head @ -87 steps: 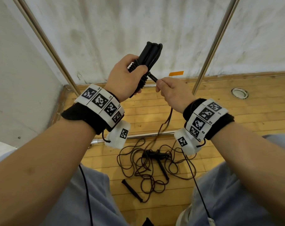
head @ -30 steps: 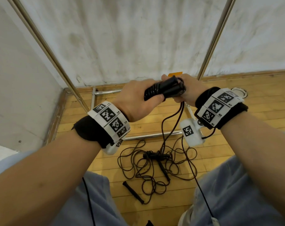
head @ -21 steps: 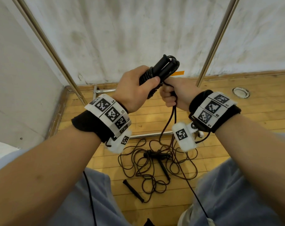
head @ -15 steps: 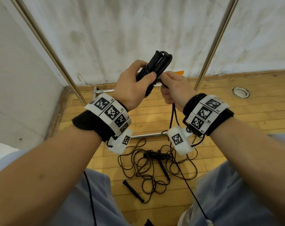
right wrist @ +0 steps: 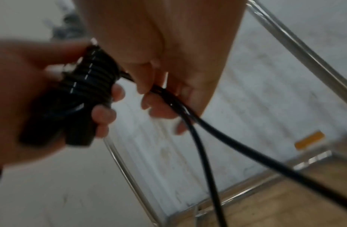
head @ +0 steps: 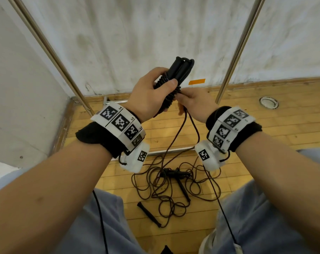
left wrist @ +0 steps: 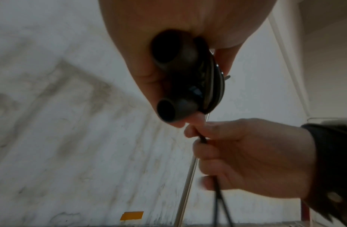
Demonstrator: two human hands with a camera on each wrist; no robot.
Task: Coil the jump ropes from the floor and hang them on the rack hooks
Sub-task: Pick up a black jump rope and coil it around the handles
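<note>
My left hand (head: 152,94) grips the two black handles of a jump rope (head: 181,68), held side by side and pointing up at chest height. Black cord is wound in several tight turns (right wrist: 95,76) round the handles just under my thumb. My right hand (head: 194,101) pinches the doubled loose cord (head: 186,125) right beside the wound part, and the cord hangs from it down to the floor. In the left wrist view the handle ends (left wrist: 168,110) stick out of my left fist above the right hand (left wrist: 246,156).
A tangle of dark cords with black handles (head: 174,187) lies on the wooden floor between my knees. Two slanted metal rack poles (head: 51,50) (head: 238,48) rise before a white wall; a low rack bar (head: 174,151) crosses the floor. A round floor fitting (head: 268,102) sits right.
The handles swung from lying sideways to pointing up. My right hand circled round them with the cord, adding turns, and now sits low on the right of the bundle.
</note>
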